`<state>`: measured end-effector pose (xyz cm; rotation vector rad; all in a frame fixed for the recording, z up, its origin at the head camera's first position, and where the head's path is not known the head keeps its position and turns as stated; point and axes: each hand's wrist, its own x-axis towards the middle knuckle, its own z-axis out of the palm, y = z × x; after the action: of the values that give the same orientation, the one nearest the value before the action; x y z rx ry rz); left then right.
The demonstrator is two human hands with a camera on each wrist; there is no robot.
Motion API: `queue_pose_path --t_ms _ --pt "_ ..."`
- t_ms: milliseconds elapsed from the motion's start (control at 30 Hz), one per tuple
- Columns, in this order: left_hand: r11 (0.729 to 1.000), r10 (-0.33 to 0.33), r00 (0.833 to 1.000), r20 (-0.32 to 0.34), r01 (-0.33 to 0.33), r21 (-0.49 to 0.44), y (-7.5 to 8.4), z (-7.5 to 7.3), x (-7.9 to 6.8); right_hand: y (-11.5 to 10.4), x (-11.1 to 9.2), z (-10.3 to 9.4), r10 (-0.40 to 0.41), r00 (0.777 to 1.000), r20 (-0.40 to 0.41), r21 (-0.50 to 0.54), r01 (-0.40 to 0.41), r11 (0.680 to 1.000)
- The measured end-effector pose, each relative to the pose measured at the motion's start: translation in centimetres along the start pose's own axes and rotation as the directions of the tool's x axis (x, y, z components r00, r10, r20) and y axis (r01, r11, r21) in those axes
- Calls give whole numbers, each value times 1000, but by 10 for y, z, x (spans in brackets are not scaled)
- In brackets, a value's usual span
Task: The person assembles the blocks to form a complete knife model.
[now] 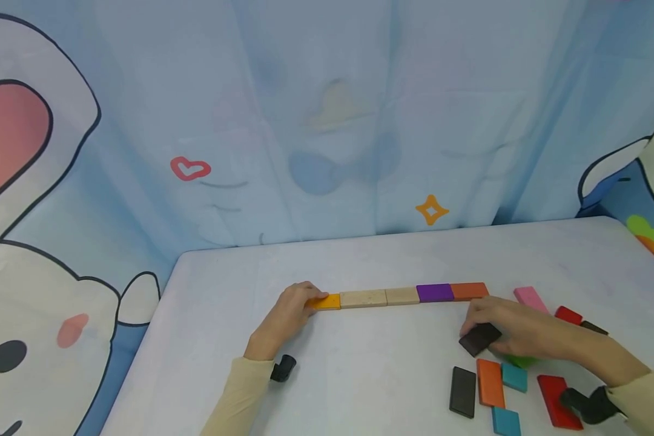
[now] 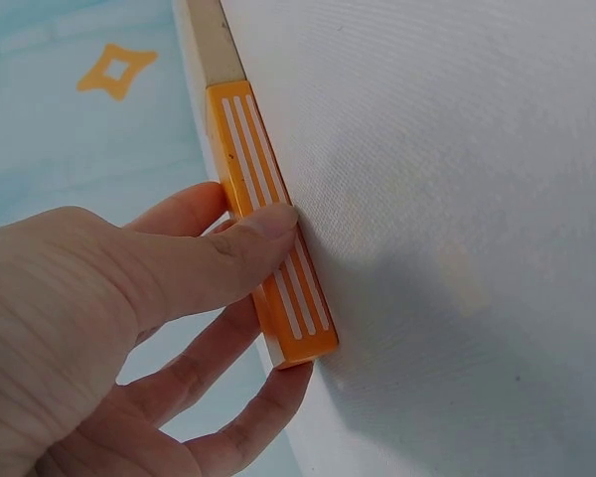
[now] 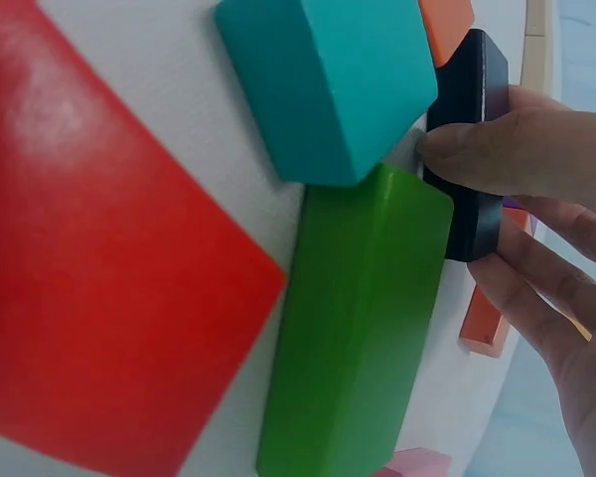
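The left hand (image 1: 290, 309) pinches the yellow-orange block (image 1: 329, 301) at the left end of a row lying roughly along the desk's (image 1: 316, 266) far edge. From the head its fingers cover that block's left end; the left wrist view shows pale stripes under the thumb. Rightward follow two plain wooden blocks (image 1: 363, 298), a purple block (image 1: 435, 293) and an orange block (image 1: 467, 290).

The right hand (image 1: 515, 327), nearer the desk's right edge, grips a black block (image 1: 480, 340) between thumb and fingers; whether it touches the desk, I cannot tell. Beneath that hand a green block (image 3: 353, 328) is mostly hidden from the head, and cut off at the bottom in the right wrist view. A dark block (image 1: 594, 327) is partly behind the forearm, and a black wrist camera (image 1: 591, 406) covers part of a large red block (image 1: 556, 399). The desk's near edge is out of frame.
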<state>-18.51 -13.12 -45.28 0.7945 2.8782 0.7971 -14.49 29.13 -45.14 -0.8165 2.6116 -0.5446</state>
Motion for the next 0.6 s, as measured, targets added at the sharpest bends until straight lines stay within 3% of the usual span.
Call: queue_pose_path --t_ms 100,333,600 --pt "1000 -9 1000 3 9 -2 1 1 0 -1 1 0 16 1000 9 4 -17 1000" --pt "1000 -1 1000 -1 1 -8 1 1 0 -5 4 -1 -26 999 -24 13 26 1000" --pt "1000 -4 1000 1 4 -5 1 1 0 -25 16 2 -39 998 -48 17 40 999"
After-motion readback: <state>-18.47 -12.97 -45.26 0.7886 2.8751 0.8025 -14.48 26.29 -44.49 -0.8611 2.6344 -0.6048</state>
